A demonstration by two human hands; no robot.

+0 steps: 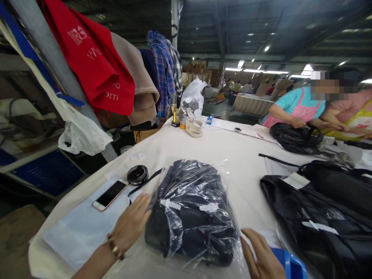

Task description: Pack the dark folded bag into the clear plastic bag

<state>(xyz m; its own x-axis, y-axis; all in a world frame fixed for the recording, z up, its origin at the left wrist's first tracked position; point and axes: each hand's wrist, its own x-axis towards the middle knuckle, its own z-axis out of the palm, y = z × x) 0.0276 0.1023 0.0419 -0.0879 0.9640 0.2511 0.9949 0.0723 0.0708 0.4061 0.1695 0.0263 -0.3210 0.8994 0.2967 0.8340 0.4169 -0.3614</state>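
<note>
Seemingly to steady it from both sides, a person's left hand (132, 221), fingers straight and unclenched, and right hand (261, 254), whose grip cannot be told, flank a squarish black bag (193, 217) in clear crinkled plastic film (223, 167), lying between them at the frame's lower centre

The left hand (132, 223) touches the plastic-wrapped black bag (192, 217) at nine o'clock, the right hand (260, 254) at four; a black roll (137, 180) sits at ten, an unwrapped bag (322, 202) at three.
</note>
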